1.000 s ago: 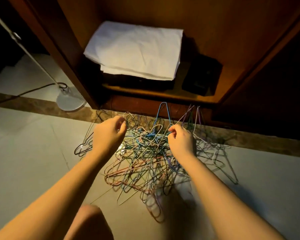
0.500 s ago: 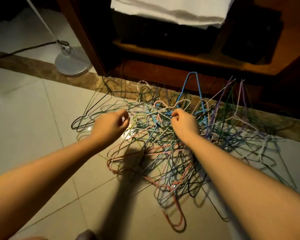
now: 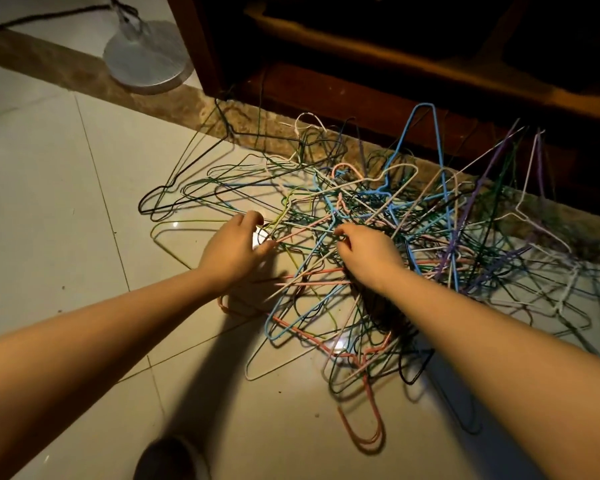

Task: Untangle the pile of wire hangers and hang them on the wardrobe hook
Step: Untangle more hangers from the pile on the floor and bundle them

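So the pile of wire hangers (image 3: 388,199) is sitting on the tiled floor (image 3: 66,202), right up against the bottom of the wooden wardrobe (image 3: 326,88), and it's a proper mess: blue, pink, green, purple, white and black wires all looping through each other. One blue hanger (image 3: 438,140) is poking up out of the heap and leaning toward the wardrobe, a pink one (image 3: 364,441) is trailing out at the near edge, and a black one (image 3: 174,178) is lying flat off to the left.

Both hands are reaching into it. The left hand (image 3: 234,247) is working at the pile's left edge, fingers and thumb curling in and pinching wire there. The right hand (image 3: 368,254) is digging into the middle, fingers bending tight around a strand. Which hanger each one has, I honestly can't tell.

Further out, a round silver lamp base (image 3: 146,60) is standing on the brown stone strip (image 3: 66,69) left of the wardrobe, with a dark cable (image 3: 49,17) running off it.
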Available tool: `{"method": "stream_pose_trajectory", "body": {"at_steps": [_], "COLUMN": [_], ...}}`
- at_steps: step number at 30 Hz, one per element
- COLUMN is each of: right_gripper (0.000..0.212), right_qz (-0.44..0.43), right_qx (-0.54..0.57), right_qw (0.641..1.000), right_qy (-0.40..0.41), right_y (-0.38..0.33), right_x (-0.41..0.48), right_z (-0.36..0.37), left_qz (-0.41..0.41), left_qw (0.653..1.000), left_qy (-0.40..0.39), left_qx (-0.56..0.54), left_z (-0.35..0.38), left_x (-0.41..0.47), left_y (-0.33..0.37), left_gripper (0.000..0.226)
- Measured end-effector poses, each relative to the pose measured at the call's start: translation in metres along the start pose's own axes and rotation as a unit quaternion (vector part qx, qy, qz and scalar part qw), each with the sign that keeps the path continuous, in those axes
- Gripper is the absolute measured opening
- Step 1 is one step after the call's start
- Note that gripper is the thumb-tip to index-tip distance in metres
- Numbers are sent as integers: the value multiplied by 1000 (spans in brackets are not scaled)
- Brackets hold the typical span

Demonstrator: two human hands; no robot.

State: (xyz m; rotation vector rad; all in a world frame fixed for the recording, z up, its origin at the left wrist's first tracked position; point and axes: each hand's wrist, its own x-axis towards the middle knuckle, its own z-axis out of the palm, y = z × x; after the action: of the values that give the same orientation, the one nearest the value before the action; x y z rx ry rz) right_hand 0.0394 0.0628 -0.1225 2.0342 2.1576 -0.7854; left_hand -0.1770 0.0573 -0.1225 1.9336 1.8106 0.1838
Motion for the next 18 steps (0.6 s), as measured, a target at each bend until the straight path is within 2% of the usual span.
{"method": "stream_pose_trajectory", "body": {"at_steps": [4, 7, 10, 15, 18], "right_gripper": [32, 31, 29, 17, 24], "right_qz": [-43, -63, -78, -110, -92], "right_qx": [-42, -60, -51, -79, -78], "right_qw": [998, 995, 995, 990, 991], "right_qy": [-16, -37, -40, 26, 59], "right_y": [0, 2, 5, 0, 3], "right_x": [0, -3, -5, -3, 2], "right_z": [1, 0, -5, -18, -18], "left_qz": [-24, -31, -32, -38, -34], "left_qw": [998, 997, 998, 998, 998], "left_qy": [-54, -68, -45, -10, -6], "left_qx": [-13, -31, -29, -59, -59], "left_z": [13, 15, 11, 7, 4], "left_x": [4, 7, 9, 9, 8], "left_y": [-1, -2, -5, -5, -7], "left_gripper": [54, 42, 30, 29, 31]}}
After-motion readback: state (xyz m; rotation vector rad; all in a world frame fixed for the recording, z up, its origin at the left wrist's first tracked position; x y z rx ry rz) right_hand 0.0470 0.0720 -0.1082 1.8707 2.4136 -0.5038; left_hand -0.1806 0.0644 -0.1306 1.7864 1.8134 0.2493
